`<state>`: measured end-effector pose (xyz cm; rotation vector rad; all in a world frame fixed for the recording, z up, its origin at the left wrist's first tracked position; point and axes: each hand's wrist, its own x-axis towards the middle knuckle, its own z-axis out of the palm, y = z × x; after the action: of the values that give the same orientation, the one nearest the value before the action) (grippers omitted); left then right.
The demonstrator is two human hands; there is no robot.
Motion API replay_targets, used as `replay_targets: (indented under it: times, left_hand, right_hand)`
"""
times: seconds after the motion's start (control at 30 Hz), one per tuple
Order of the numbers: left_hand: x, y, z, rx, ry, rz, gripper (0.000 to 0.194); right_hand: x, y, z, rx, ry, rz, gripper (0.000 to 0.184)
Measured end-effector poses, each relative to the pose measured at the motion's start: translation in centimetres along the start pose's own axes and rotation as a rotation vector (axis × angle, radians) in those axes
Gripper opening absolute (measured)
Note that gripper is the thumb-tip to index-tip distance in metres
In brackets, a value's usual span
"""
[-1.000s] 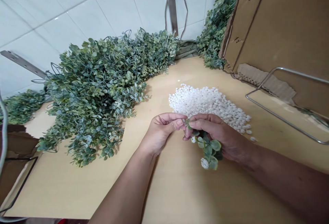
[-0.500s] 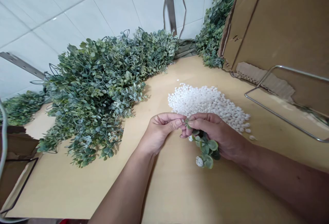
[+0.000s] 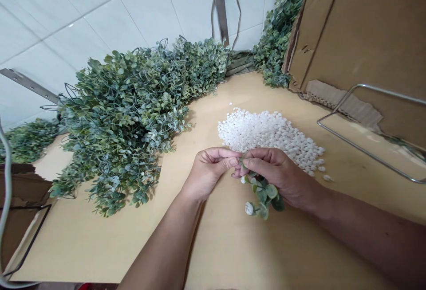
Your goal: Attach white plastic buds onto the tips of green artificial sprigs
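My right hand (image 3: 282,172) is closed around a sprig of artificial green leaves (image 3: 266,192), which hangs below the fingers. Two white bud-like pieces show on the sprig; the lower white piece (image 3: 249,208) sits near its bottom end. My left hand (image 3: 211,170) pinches thumb against forefinger right at the sprig's upper end, its fingertips meeting those of the right. Whatever lies in that pinch is hidden by the fingers. Just behind both hands spreads a heap of small white pieces (image 3: 259,128) on the tabletop (image 3: 133,245).
A big pile of artificial greenery (image 3: 133,108) stands at the left against the tiled wall. More greenery (image 3: 276,37) is at the back right beside a cardboard box (image 3: 372,46). In front of the box is a bent metal wire frame (image 3: 362,146). Another box (image 3: 25,188) stands far left.
The hanging sprig has swung slightly to the left, carrying its lower white piece with it. Both hands stay in nearly the same place, fingertips together.
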<state>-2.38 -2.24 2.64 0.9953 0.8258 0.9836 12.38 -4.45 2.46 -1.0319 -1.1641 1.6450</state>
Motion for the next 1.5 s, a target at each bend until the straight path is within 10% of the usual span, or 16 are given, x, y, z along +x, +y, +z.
replay_targets:
  times: [1.5]
  left_hand:
    - [0.03, -0.04, -0.01, -0.021, 0.041, -0.058, 0.021]
  right_hand:
    - [0.27, 0.26, -0.28, -0.224, -0.056, -0.168, 0.032]
